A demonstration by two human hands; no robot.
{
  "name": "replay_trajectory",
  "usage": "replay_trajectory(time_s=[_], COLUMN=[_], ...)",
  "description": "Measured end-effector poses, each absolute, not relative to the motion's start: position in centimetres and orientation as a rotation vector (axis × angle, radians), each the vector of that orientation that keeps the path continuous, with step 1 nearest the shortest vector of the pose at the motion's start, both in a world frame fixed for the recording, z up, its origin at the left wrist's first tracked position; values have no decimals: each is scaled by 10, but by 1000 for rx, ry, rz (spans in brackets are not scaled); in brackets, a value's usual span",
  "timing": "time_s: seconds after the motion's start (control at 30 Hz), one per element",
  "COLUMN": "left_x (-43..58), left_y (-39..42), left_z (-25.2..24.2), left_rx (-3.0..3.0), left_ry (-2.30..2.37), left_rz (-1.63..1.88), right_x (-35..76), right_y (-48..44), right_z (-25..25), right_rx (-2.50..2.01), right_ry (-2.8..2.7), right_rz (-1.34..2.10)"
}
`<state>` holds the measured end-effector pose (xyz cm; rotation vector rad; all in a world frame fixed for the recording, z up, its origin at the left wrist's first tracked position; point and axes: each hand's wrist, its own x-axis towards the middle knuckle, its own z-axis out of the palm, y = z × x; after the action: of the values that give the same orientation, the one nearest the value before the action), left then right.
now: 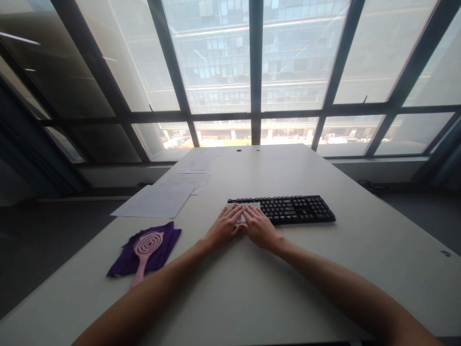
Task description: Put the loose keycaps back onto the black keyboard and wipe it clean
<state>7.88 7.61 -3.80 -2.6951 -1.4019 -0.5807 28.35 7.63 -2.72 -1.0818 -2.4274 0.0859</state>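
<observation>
A black keyboard (pixel 293 210) lies on the white table. Over its left end is a folded white cloth or tissue (pixel 255 205), mostly covered by my hands. My left hand (pixel 226 226) rests flat on the left part of this white piece, fingers stretched out. Beside it, my right hand (pixel 260 228) lies flat on the right part, fingers also extended. The two hands meet at the thumbs. Whether the fingertips grip any edge of the white piece cannot be seen.
Left of my left forearm, a pink hairbrush (pixel 148 245) lies on a folded purple cloth (pixel 169 244). Sheets of paper (pixel 154 202) run along the table's left side. Large windows (pixel 219 57) stand beyond the table's (pixel 273 173) far end.
</observation>
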Motion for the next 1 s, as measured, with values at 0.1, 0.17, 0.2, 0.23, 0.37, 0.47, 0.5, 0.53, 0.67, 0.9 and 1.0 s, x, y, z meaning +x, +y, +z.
replay_trajectory(time_s=[0.1,0.17,0.2,0.23,0.37,0.47,0.5,0.53,0.67,0.9,1.0], left_x=[79,80,80,80,81,82,82,82,81,81,82], left_y=[76,76,76,75,75,74,74,73,73,75,75], left_z=[-37,-35,-35,-34,-31,-31,-31,-31,-32,-31,-30], left_rx=[-2701,-2708,-2713,-2718,-2727,-2715,-2710,-2706,-2696,-2678,-2657], left_ry=[-1401,-1403,-1405,-1406,-1413,-1415,-1414,-1412,-1410,-1430,-1433], left_rz=[-582,-585,-584,-582,-592,-599,-597,-592,-557,-569,-589], right_x=[284,284,284,284,284,283,283,283,281,280,281], right_y=[76,76,76,75,76,77,77,77,77,77,77], right_z=[-27,-27,-27,-27,-27,-26,-26,-26,-27,-26,-24], right_rx=[-1084,-1086,-1088,-1090,-1096,-1105,-1109,-1112,-1123,-1125,-1127], right_ry=[-2417,-2409,-2407,-2406,-2417,-2414,-2412,-2411,-2412,-2431,-2414], right_rz=[93,95,95,95,91,98,101,102,98,98,110])
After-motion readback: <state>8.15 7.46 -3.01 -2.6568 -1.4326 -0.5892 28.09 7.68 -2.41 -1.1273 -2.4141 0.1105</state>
